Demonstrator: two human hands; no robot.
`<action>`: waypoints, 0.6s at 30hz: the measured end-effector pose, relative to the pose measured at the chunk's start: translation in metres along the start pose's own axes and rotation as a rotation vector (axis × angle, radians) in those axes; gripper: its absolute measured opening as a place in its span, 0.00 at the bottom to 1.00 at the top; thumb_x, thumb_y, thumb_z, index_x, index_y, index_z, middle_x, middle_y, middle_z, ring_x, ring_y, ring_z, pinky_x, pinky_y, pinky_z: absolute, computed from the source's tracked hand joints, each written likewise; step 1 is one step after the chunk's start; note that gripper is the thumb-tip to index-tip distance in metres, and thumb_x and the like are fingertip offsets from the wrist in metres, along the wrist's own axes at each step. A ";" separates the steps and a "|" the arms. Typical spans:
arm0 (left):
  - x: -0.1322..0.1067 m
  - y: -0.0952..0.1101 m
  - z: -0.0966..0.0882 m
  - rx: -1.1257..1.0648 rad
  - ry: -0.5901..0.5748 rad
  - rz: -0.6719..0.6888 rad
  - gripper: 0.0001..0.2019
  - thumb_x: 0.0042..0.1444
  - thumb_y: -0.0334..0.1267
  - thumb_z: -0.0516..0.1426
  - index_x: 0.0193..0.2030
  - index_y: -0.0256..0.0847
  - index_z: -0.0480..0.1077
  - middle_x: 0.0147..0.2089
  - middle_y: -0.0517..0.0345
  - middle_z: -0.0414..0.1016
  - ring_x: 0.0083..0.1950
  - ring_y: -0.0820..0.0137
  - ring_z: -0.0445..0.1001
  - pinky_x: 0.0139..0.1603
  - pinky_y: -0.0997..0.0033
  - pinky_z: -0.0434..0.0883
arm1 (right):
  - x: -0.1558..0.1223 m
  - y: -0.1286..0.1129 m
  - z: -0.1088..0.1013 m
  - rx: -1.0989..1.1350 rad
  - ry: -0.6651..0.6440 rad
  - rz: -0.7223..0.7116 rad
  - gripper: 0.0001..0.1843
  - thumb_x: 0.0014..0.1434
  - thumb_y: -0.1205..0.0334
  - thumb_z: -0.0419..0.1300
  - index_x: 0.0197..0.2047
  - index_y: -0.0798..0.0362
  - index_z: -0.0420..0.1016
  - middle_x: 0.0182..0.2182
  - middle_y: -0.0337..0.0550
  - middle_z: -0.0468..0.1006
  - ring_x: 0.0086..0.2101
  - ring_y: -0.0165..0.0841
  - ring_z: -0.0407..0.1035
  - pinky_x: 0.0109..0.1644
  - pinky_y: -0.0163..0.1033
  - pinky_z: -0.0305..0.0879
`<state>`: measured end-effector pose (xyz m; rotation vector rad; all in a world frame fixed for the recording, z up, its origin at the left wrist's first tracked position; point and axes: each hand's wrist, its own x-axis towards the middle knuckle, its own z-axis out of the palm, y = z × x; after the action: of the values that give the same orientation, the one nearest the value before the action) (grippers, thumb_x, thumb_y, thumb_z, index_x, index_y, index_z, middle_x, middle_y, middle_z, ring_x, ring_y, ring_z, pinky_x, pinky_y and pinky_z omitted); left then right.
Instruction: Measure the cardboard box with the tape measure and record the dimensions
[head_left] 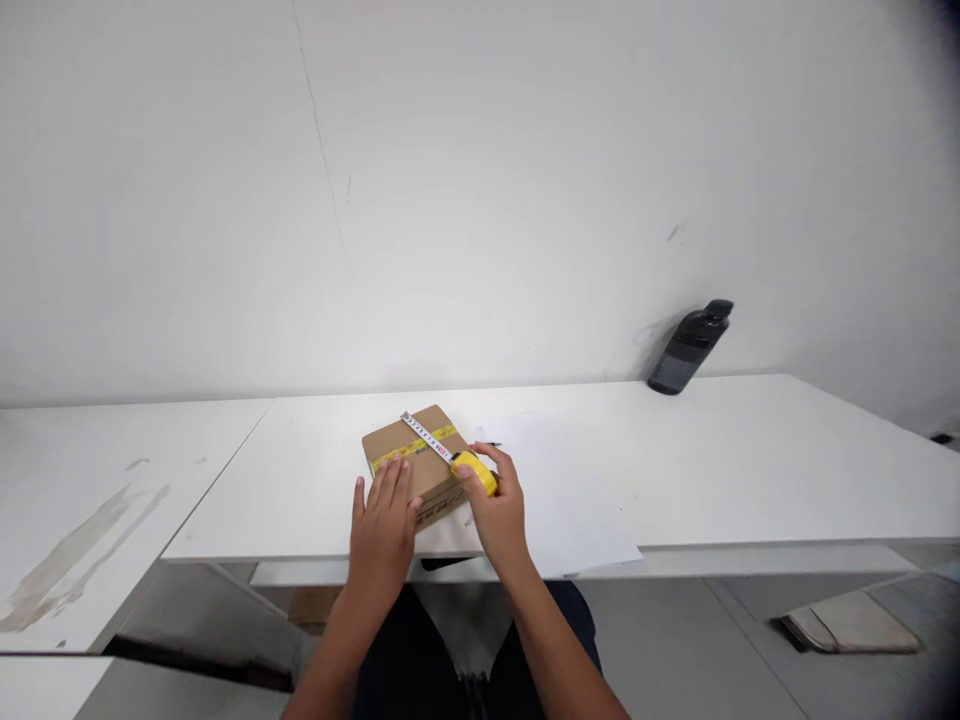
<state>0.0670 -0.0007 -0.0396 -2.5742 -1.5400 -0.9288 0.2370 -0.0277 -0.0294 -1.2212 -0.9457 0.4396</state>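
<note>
A brown cardboard box (405,442) with a band of yellow printed tape lies on the white table in front of me. My left hand (384,515) rests flat on its near left part, fingers stretched out. In my right hand (495,505) is a yellow tape measure (475,472), held at the box's right edge. Its blade is pulled out and lies slantwise across the box top, the metal end at the far edge. Under and right of the box lies white paper (574,500). A dark pen tip (493,444) shows just beyond my right fingers.
A black bottle (688,348) stands at the back of the table (750,470), near the wall. Another white table (52,490) with grey-brown stains adjoins on the left. Below, a brown box (313,606) sits under the table, and a flat pale object (855,625) lies low at the right.
</note>
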 end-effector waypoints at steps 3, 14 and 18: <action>-0.007 -0.038 -0.018 0.065 0.102 -0.066 0.23 0.65 0.37 0.45 0.64 0.52 0.65 0.73 0.50 0.52 0.75 0.47 0.39 0.67 0.31 0.46 | 0.007 0.009 -0.019 0.201 0.072 0.176 0.22 0.55 0.44 0.62 0.47 0.49 0.72 0.49 0.49 0.75 0.43 0.41 0.72 0.37 0.41 0.71; -0.030 -0.036 -0.049 -0.140 -0.172 0.055 0.27 0.63 0.48 0.53 0.68 0.58 0.56 0.75 0.58 0.47 0.75 0.53 0.39 0.69 0.41 0.54 | -0.017 0.012 -0.013 0.577 0.057 0.319 0.25 0.55 0.42 0.62 0.51 0.46 0.67 0.44 0.46 0.76 0.34 0.38 0.76 0.35 0.44 0.73; -0.034 -0.039 -0.045 -0.127 -0.200 0.056 0.36 0.54 0.51 0.62 0.68 0.54 0.57 0.75 0.55 0.46 0.75 0.48 0.38 0.68 0.41 0.56 | -0.039 0.012 -0.011 0.516 0.059 0.259 0.21 0.56 0.44 0.61 0.49 0.47 0.72 0.50 0.50 0.74 0.40 0.41 0.75 0.41 0.47 0.74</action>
<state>0.0023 -0.0211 -0.0303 -2.8615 -1.4872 -0.8117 0.2265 -0.0594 -0.0557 -0.8766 -0.5720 0.7944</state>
